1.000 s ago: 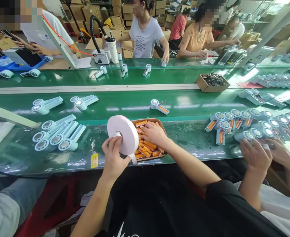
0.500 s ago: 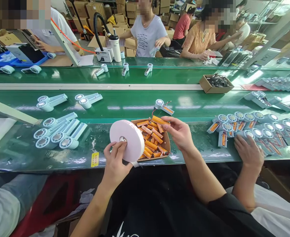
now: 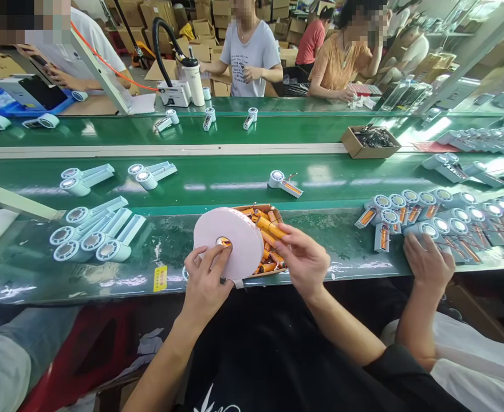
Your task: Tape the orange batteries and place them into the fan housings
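Tape roll (image 3: 241, 234) we grip at its core with our left hand (image 3: 208, 281); at its 3 o'clock, our right hand (image 3: 307, 258) pinches 1 orange cylinder (image 3: 270, 227) over the cardboard box (image 3: 273, 273) of similar cylinders (image 3: 267, 267).

The glossy green tabletop (image 3: 340, 232) bears a cluster of 5 pale blue casings (image 3: 113, 251) at left, a yellow label (image 3: 160, 278) near its front edge, a cardboard box (image 3: 266, 206) mid-length, and more casings (image 3: 389, 217) with orange inserts (image 3: 367, 216) crowded at right.
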Demonstrator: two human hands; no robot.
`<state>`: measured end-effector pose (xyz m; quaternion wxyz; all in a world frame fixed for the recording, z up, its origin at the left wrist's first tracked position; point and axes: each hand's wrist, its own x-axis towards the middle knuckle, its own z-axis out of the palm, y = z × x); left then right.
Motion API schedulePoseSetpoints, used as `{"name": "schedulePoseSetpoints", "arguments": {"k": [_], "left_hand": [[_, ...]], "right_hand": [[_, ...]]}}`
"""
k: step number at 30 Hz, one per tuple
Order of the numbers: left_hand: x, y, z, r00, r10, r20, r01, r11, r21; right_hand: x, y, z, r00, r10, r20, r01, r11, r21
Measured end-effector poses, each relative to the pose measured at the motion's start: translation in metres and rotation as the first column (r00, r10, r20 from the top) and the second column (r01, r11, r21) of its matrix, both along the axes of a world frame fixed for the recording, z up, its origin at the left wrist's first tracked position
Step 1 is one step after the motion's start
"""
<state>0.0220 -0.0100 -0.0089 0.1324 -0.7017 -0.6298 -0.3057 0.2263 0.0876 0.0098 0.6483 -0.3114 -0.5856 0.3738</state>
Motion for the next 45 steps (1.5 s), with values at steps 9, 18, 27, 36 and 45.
{"name": "schedulePoseSetpoints", "arguments": {"k": [9, 18, 27, 36, 45], "left_hand": [[-0.009, 0.004, 0.009, 0.990, -0.010, -0.138, 0.016, 0.999, 0.046], [0.018, 0.020, 0.004, 0.983, 0.159, -0.095, -0.142, 0.976, 0.165], [0.036, 0.008, -0.014, 0.997, 0.008, 0.072, 0.015, 0.951, -0.309], [-0.060, -0.009, 0.008, 0.960, 0.278, 0.035, -0.190, 0.739, -0.646], [-0.105, 0.056, 0.048, 0.964, 0.171, -0.204, -0.265, 0.585, -0.767]], "right_hand": [[0.016, 0.014, 0.002, 0.874, 0.475, -0.097, -0.456, 0.738, -0.498], [-0.007, 0.025, 0.015, 0.945, 0.241, -0.219, -0.317, 0.839, -0.442], [0.078, 0.117, 0.050, 0.762, -0.286, -0.581, 0.170, 0.954, -0.247], [0.104, 0.058, -0.006, 0.918, -0.232, -0.320, 0.108, 0.926, -0.362], [0.141, 0.057, -0.027, 0.903, -0.327, -0.278, 0.171, 0.868, -0.466]]}}
